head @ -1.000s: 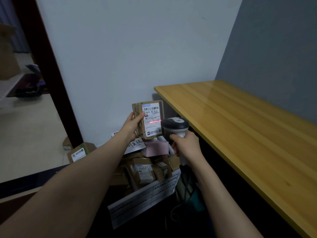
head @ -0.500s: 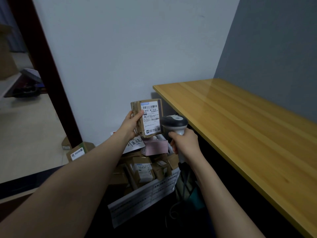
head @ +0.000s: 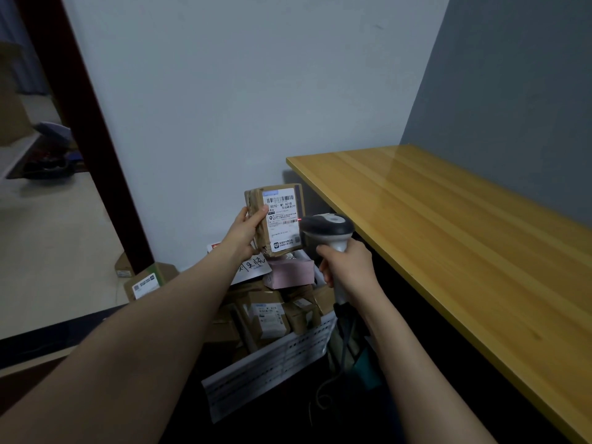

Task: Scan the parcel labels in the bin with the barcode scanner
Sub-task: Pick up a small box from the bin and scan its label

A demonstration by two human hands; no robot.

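My left hand (head: 246, 233) holds a small brown cardboard parcel (head: 276, 219) upright above the bin, its white barcode label facing me. My right hand (head: 349, 267) grips the handle of a grey and white barcode scanner (head: 326, 230), whose head sits just right of the parcel and points at it. A small red light spot shows at the label's right edge. Below, a white slotted bin (head: 272, 363) holds several taped brown parcels with labels and a pink packet (head: 290, 274).
A wooden table (head: 464, 238) runs along the right, close to my right arm. A white wall stands behind the bin, a dark door frame (head: 86, 123) to the left. A small labelled box (head: 145, 283) lies on the floor left of the bin. The scanner cable hangs down by the bin.
The red scan line seen across the label one second ago went out, and now only a red spot shows at the label's right edge. Parcel and scanner stay almost in place.
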